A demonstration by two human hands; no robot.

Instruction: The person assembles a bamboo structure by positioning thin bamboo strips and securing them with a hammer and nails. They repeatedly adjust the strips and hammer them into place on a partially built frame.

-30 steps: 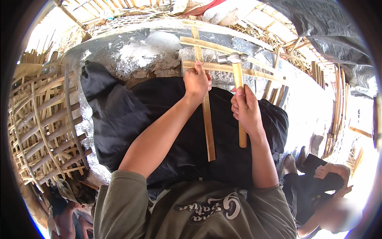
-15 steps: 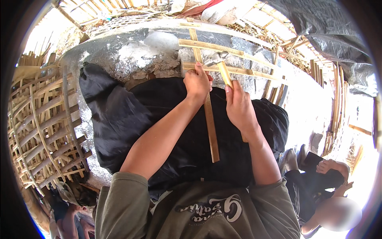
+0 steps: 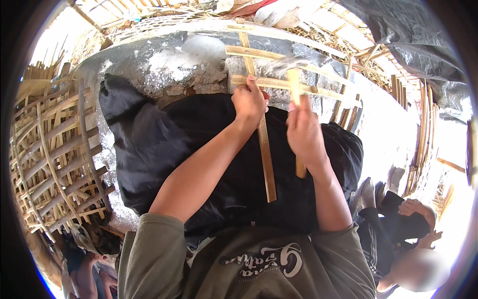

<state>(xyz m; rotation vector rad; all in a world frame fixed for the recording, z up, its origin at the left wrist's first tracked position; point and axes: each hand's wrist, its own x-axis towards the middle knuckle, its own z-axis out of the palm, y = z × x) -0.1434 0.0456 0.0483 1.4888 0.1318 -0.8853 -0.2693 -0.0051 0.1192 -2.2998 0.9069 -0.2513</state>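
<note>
A frame of crossed bamboo strips lies over a grey block (image 3: 234,66) ahead of me. Its long upright strip (image 3: 267,164) runs down toward my lap, and crosspieces (image 3: 271,55) extend to the right. My left hand (image 3: 249,102) is closed around the upright strip near the lower crosspiece (image 3: 313,89), thumb pointing up; what its hidden fingers touch I cannot make out. In my right hand (image 3: 304,130) is a hammer (image 3: 295,85), gripped by its pale handle. The hammer's metal head, smeared by motion, is above the frame, right of the upright strip.
Black cloth (image 3: 214,144) covers my lap. Woven bamboo panels (image 3: 55,159) stand at the left. A seated person (image 3: 393,219) is at the lower right, and another person's arm (image 3: 85,279) shows at the lower left. Dark plastic sheeting (image 3: 423,45) hangs at the upper right.
My right hand and the hammer have moved right, and the hammer head has swung up and away from the upright strip. My left hand keeps its hold with only a slight shift.
</note>
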